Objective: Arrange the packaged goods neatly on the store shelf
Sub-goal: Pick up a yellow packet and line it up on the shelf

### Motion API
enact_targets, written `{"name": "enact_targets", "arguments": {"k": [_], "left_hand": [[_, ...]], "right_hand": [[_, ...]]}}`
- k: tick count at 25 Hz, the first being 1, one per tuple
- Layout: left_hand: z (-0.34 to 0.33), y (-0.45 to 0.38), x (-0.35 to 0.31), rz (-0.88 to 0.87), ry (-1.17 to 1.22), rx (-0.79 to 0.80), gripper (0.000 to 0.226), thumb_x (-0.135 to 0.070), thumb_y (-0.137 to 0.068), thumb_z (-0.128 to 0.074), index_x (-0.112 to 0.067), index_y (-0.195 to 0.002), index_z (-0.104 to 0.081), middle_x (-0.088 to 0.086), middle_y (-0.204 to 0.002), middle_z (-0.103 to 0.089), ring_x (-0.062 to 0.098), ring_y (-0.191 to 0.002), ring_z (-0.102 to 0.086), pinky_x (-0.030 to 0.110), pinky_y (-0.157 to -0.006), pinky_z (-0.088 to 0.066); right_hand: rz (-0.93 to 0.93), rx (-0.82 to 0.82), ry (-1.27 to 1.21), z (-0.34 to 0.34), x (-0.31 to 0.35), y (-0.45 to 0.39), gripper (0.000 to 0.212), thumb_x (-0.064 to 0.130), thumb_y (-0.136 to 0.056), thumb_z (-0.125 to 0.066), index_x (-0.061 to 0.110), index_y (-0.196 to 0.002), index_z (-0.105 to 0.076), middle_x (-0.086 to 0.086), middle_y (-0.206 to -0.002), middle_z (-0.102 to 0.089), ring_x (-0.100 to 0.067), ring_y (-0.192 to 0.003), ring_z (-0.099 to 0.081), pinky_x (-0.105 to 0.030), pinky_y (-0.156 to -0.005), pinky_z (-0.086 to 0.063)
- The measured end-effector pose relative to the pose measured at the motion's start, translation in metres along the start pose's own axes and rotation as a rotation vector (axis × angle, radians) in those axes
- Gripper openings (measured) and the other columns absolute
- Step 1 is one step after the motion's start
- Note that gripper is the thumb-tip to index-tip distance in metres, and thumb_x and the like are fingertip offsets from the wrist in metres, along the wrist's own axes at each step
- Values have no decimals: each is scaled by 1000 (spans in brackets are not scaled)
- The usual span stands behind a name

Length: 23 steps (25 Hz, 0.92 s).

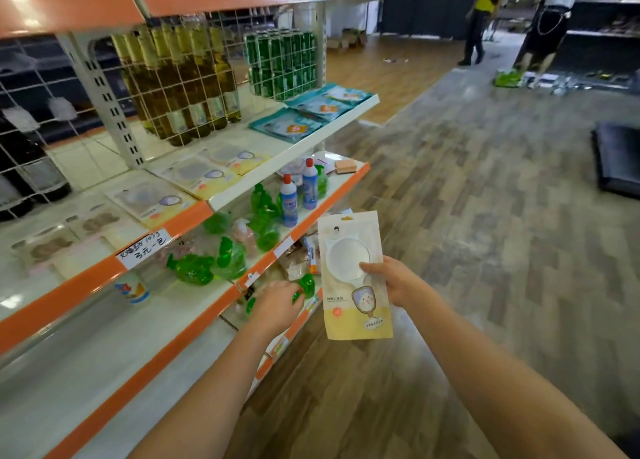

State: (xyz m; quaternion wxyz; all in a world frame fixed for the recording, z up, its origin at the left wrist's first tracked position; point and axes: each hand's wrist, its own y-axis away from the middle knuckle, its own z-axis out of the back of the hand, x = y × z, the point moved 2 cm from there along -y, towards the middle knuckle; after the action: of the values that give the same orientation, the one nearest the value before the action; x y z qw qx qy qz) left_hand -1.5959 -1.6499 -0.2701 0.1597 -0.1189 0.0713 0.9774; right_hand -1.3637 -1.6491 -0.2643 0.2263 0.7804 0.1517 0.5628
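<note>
Item: cream mirror packet (353, 275), held upright off the shelf in the right hand (389, 280), thumb pinching its face, presumably for reading before placement beside matching packets (207, 173) on the upper shelf (287, 157). Left hand (277, 306) reaches to a green bottle (306, 285) (finger closure cannot be told).

Cream packet (353, 278): flat pouch with round white window and yellow lower band, held upright in front of the shelf edge (194, 306). Matching packets (156, 202) lie flat in a row on the upper shelf. Teal packets (311, 112) lie flat, overlapping, farther along.
</note>
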Motion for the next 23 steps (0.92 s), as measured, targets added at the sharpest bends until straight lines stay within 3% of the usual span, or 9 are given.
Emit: {"name": "enact_targets", "arguments": {"k": [12, 18, 23], "left_hand": [[38, -123, 10, 3, 94, -43, 32, -31, -93, -43, -14, -102, -69, 7, -105, -68, 24, -98, -61, 39, -82, -50], [58, -180, 34, 36, 161, -45, 31, -30, -96, -44, -16, -109, -68, 10, -110, -67, 25, -102, -61, 34, -81, -49], [56, -212, 55, 168, 217, -24, 32, -31, -98, -42, -17, -117, -63, 5, -116, -65, 21, -104, -59, 30, -80, -46]], "right_hand": [[32, -19, -53, -11, 73, -87, 35, -1, -86, -61, 3, -121, -55, -27, -120, -60, -39, -95, -62, -55, -89, -49], [49, -6, -40, -35, 106, -149, 37, 0, -84, -64, 3, -120, -57, -29, -118, -61, -45, -109, -58, -62, -95, -43], [6, 44, -39, -52, 110, -193, 34, -2, -85, -61, 3, -118, -57, -26, -112, -64, -39, -94, -63, -56, -88, -49]]}}
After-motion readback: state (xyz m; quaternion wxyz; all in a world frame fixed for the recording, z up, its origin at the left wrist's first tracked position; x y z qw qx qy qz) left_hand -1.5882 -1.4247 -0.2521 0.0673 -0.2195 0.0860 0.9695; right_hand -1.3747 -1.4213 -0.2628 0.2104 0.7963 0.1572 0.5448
